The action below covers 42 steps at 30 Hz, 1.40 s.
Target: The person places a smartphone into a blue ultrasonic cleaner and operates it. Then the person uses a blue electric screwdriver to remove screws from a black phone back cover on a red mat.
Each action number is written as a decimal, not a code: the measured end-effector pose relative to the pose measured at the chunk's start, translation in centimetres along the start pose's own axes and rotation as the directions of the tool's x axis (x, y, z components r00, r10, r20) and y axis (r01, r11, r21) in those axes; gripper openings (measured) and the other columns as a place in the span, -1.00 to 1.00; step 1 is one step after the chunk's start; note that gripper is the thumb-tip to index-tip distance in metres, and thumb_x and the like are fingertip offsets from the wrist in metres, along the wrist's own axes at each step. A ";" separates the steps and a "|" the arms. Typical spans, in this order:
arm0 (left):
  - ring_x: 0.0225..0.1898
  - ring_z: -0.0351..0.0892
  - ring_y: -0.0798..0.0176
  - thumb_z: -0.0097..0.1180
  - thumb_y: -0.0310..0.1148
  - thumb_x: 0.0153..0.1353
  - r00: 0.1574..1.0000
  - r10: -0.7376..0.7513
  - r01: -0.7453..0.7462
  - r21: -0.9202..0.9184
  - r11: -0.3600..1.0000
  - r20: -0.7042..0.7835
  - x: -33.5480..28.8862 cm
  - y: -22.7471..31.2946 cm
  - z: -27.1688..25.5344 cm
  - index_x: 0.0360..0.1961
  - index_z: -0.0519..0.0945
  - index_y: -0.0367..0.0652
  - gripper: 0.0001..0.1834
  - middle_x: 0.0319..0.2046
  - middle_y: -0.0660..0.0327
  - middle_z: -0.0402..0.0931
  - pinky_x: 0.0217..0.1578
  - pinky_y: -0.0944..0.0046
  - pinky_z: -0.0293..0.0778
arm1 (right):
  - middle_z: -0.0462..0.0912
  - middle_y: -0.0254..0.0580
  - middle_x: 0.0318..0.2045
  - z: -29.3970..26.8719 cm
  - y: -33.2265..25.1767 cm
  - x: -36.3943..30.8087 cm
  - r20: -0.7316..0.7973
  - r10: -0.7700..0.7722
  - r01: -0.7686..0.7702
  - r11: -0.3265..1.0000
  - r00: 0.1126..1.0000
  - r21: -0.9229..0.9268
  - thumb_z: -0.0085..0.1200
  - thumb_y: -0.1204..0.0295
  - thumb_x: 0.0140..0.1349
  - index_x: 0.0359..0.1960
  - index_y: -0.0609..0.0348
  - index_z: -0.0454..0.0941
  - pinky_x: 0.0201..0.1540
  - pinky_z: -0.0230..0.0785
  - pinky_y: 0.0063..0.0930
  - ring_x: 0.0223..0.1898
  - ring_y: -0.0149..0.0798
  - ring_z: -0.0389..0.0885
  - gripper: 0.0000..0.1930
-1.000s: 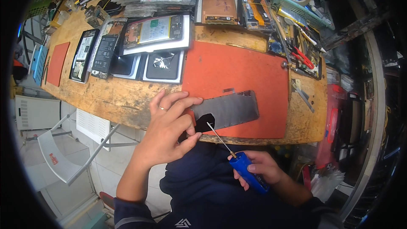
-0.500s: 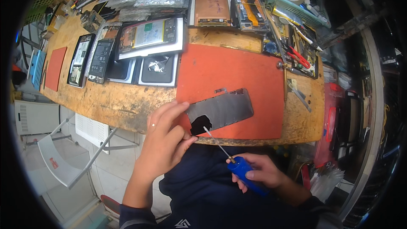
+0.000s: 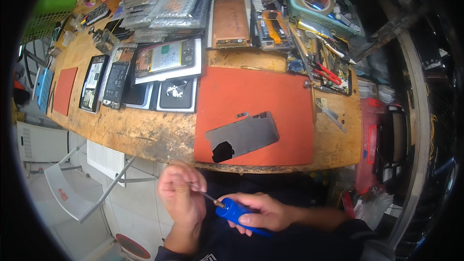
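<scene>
A blue-handled tool with a thin metal shaft [image 3: 237, 211] is gripped in my right hand [image 3: 268, 212], over my lap and below the table edge. The fingers of my left hand [image 3: 182, 191] are pinched around the far end of that shaft, hiding its tip. On the orange-red mat [image 3: 251, 89] lies a flat grey phone-sized panel [image 3: 249, 135], tilted up to the right. Its lower left corner shows a black patch [image 3: 223, 152] with a ragged border. A small connector tab sticks out from the panel's upper edge. Neither hand touches the panel.
Opened phones and a boxed display [image 3: 166, 57] cover the table left of the mat. Bubble-wrapped packs [image 3: 164, 7] are piled behind. Red-handled pliers [image 3: 328, 74] and other tools lie at the right. A teal basket [image 3: 355, 28] holds tape rolls. A white folding chair [image 3: 72, 188] stands lower left.
My left hand has left the panel and come down to the tool's shaft end. My right hand has drawn the tool back off the panel, toward the left. The view has shifted slightly.
</scene>
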<state>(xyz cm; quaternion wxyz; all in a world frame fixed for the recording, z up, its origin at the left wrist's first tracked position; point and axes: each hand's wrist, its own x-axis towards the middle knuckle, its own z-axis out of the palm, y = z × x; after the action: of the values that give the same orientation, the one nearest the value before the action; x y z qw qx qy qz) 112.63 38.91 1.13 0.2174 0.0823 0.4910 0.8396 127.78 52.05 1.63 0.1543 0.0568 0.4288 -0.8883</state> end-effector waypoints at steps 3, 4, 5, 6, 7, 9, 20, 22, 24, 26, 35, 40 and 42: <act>-0.52 0.24 0.41 0.05 -0.17 0.53 0.987 0.152 -0.152 0.007 0.988 0.053 0.7 0.7 0.5 -0.36 0.35 -0.16 -0.65 -0.44 0.25 0.26 -0.51 0.37 0.37 | 0.60 -0.19 -0.20 0.8 -0.1 0.1 0.046 -0.049 0.048 0.998 0.998 0.029 -0.01 0.23 0.51 0.50 0.33 0.11 -0.20 0.52 -0.51 -0.31 -0.45 0.59 -0.34; -0.51 0.23 0.41 0.05 -0.17 0.53 0.982 0.189 -0.190 0.001 0.982 0.017 1.1 1.1 0.9 -0.37 0.34 -0.16 -0.64 -0.44 0.26 0.25 -0.51 0.37 0.37 | 0.61 -0.15 -0.14 0.9 0.0 0.1 0.085 -0.087 0.086 0.996 0.993 0.012 0.01 0.24 0.51 0.50 0.34 0.11 -0.18 0.54 -0.49 -0.28 -0.43 0.62 -0.34; -0.50 0.20 0.41 0.05 -0.16 0.53 0.975 0.211 -0.213 0.016 0.977 0.067 1.5 1.6 1.2 -0.38 0.33 -0.14 -0.64 -0.43 0.28 0.23 -0.48 0.39 0.35 | 0.61 -0.15 -0.14 0.9 0.1 0.0 0.088 -0.080 0.081 0.997 0.993 -0.013 0.01 0.25 0.50 0.49 0.34 0.12 -0.18 0.55 -0.50 -0.27 -0.43 0.62 -0.34; -0.50 0.19 0.41 0.05 -0.16 0.53 0.975 0.220 -0.217 -0.071 0.974 0.032 2.2 2.3 1.5 -0.38 0.33 -0.13 -0.64 -0.44 0.29 0.22 -0.46 0.38 0.35 | 0.61 -0.15 -0.13 0.7 0.3 -0.3 0.092 -0.068 0.071 0.997 0.993 -0.034 0.01 0.25 0.50 0.49 0.33 0.12 -0.18 0.55 -0.50 -0.27 -0.43 0.62 -0.35; -0.50 0.18 0.41 0.05 -0.16 0.53 0.978 0.209 -0.210 -0.145 0.967 -0.026 3.1 3.3 1.5 -0.38 0.32 -0.13 -0.64 -0.44 0.30 0.22 -0.43 0.37 0.34 | 0.61 -0.15 -0.13 0.7 0.6 -0.6 0.095 -0.053 0.057 0.997 0.994 -0.048 0.02 0.26 0.50 0.49 0.33 0.13 -0.18 0.55 -0.50 -0.27 -0.43 0.62 -0.35; -0.46 0.22 0.39 0.10 -0.18 0.50 0.955 0.287 -0.294 -0.136 0.946 -0.069 5.2 5.2 1.3 -0.38 0.35 -0.13 -0.66 -0.43 0.31 0.24 -0.34 0.33 0.36 | 0.61 -0.14 -0.12 0.2 1.1 -1.7 0.118 0.009 -0.007 1.000 0.993 -0.014 0.03 0.26 0.49 0.49 0.31 0.14 -0.17 0.55 -0.50 -0.27 -0.43 0.62 -0.36; 0.00 0.46 0.08 0.40 -0.35 0.09 0.751 0.133 -0.646 0.762 -0.057 0.647 2.5 -1.4 0.3 -0.31 0.68 0.10 -0.85 -0.24 0.34 0.48 0.30 -0.17 0.04 | 0.58 -0.02 -0.13 -2.3 4.3 -5.0 -0.275 0.027 0.075 0.932 0.961 0.354 -0.07 0.29 0.49 0.44 0.35 0.19 -0.26 0.62 -0.46 -0.28 -0.34 0.65 -0.42; 0.05 0.44 0.07 0.40 -0.34 0.10 0.814 0.092 -0.573 0.818 -0.037 0.574 2.5 -1.4 0.4 -0.32 0.69 0.10 -0.87 -0.23 0.34 0.47 0.31 -0.20 0.00 | 0.58 -0.01 -0.13 -2.2 4.3 -5.2 -0.294 0.026 0.081 0.935 0.955 0.346 -0.06 0.28 0.49 0.44 0.37 0.20 -0.27 0.62 -0.45 -0.28 -0.33 0.65 -0.41; 0.08 0.41 0.06 0.41 -0.33 0.09 0.802 0.097 -0.590 0.807 -0.026 0.589 2.8 -1.0 0.6 -0.33 0.70 0.10 -0.87 -0.22 0.34 0.45 0.31 -0.22 -0.02 | 0.58 0.01 -0.14 -2.3 4.0 -5.4 -0.313 0.023 0.094 0.932 0.950 0.352 -0.05 0.28 0.48 0.43 0.38 0.20 -0.27 0.63 -0.43 -0.28 -0.31 0.66 -0.41; 0.10 0.40 0.05 0.42 -0.32 0.09 0.809 0.092 -0.582 0.813 -0.018 0.580 2.9 -0.7 0.9 -0.34 0.70 0.10 -0.88 -0.21 0.34 0.44 0.32 -0.22 -0.03 | 0.59 0.02 -0.15 -2.5 3.8 -5.7 -0.337 0.022 0.102 0.932 0.941 0.347 -0.03 0.28 0.47 0.42 0.39 0.21 -0.27 0.63 -0.43 -0.29 -0.30 0.66 -0.40; 0.12 0.39 0.04 0.43 -0.32 0.07 0.826 0.050 -0.564 0.826 0.017 0.562 3.0 -0.5 0.7 -0.36 0.72 0.10 -0.88 -0.21 0.33 0.43 0.32 -0.22 -0.02 | 0.59 0.04 -0.15 -2.6 3.6 -7.3 -0.405 -0.002 0.152 0.928 0.914 0.340 0.01 0.28 0.44 0.41 0.41 0.21 -0.24 0.63 -0.38 -0.29 -0.28 0.67 -0.38; -0.07 0.51 0.03 0.40 -0.38 0.09 0.820 0.201 -0.567 0.809 0.156 0.536 1.9 -0.1 1.3 -0.35 0.72 0.00 -0.90 -0.33 0.29 0.50 0.21 -0.07 0.18 | 0.62 -0.02 -0.14 -1.8 3.3 -6.6 -0.344 -0.037 0.098 0.982 0.938 0.162 0.05 0.28 0.44 0.42 0.35 0.23 -0.17 0.60 -0.40 -0.27 -0.33 0.66 -0.39; -0.20 0.53 0.12 0.37 -0.38 0.18 0.866 0.150 -0.493 0.770 0.405 0.476 0.7 -0.1 1.4 -0.34 0.68 -0.10 -0.91 -0.37 0.25 0.54 0.05 0.09 0.30 | 0.63 -0.07 -0.13 -1.5 3.2 -5.4 -0.271 -0.110 0.113 0.994 0.956 -0.004 0.06 0.28 0.45 0.43 0.32 0.23 -0.15 0.59 -0.44 -0.26 -0.36 0.66 -0.39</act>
<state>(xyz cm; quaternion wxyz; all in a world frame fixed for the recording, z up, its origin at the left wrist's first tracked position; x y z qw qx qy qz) 112.47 40.35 1.68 0.0548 0.4159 0.7778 0.4681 133.92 52.57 -0.44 0.0437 0.1544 0.4433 -0.8819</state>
